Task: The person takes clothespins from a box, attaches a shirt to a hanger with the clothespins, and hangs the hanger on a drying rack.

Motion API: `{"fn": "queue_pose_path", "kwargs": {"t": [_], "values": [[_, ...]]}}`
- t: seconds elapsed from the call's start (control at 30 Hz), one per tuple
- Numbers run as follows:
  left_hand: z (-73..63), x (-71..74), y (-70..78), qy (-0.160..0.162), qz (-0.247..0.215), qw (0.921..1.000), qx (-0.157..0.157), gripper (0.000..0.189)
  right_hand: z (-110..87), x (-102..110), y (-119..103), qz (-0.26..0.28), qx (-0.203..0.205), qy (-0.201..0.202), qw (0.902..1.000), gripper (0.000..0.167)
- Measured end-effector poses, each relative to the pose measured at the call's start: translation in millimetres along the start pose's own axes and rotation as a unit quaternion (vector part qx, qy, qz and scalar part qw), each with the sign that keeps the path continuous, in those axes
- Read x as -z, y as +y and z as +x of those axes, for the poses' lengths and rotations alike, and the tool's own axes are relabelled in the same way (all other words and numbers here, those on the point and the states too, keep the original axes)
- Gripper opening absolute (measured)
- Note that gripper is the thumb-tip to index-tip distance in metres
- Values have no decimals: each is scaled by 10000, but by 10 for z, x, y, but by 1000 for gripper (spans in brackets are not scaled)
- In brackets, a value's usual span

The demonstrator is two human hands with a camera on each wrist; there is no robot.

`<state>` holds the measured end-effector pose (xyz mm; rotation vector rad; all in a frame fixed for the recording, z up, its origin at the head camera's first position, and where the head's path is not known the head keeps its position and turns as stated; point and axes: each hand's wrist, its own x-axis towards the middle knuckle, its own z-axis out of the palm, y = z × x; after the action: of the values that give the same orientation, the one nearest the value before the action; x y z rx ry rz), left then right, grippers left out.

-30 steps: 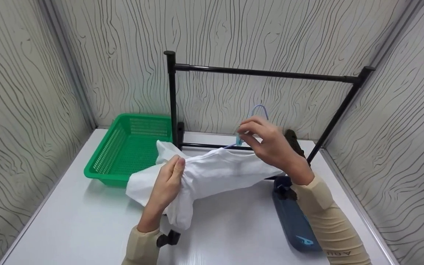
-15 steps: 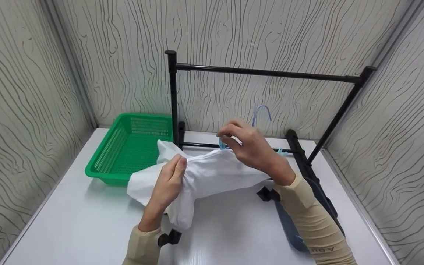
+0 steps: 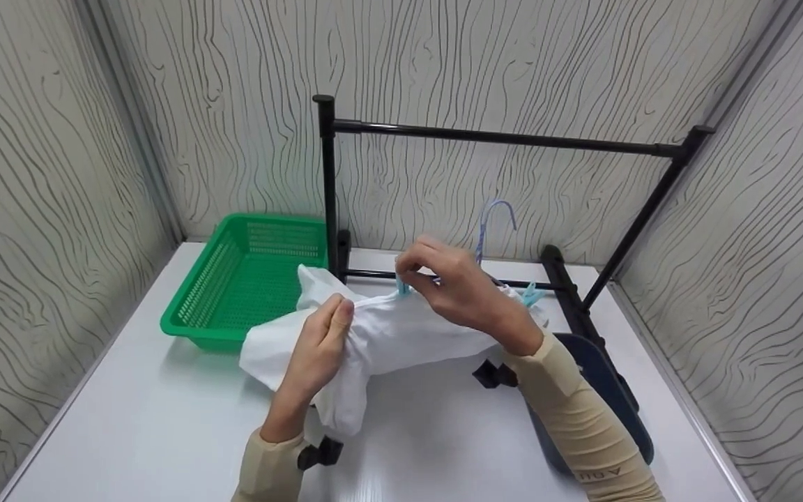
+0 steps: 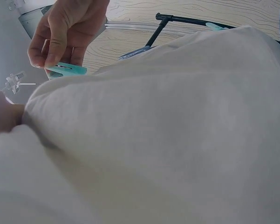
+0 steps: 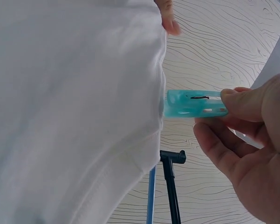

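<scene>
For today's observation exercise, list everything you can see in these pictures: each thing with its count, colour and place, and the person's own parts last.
white garment: one, white, held above the table's middle.
clip: one, teal, at the garment's upper edge, pinched by the right hand.
second clip: one, teal, right of the right hand.
hanger hook: one, blue, behind the right hand.
rack: one, black, at the table's back.
basket: one, green, back left on the table.
dark blue object: one, lying right, under the right forearm.
table: one, white.
left hand: grips the garment.
right hand: pinches the clip.
</scene>
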<state>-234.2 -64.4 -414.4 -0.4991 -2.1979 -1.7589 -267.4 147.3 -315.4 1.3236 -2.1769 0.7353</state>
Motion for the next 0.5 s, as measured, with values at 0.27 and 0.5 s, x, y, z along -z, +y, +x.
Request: {"fn": "queue_pose_path", "kwargs": {"t": [0.27,0.5], "values": [[-16,-4,5,15,48,10000,-68,30,24,-71,-40,292,200,41,9994,7],[-21,-10,4,-26,74,10000,13,30,7,-120,-39,404,78,-94,9991,8]]}}
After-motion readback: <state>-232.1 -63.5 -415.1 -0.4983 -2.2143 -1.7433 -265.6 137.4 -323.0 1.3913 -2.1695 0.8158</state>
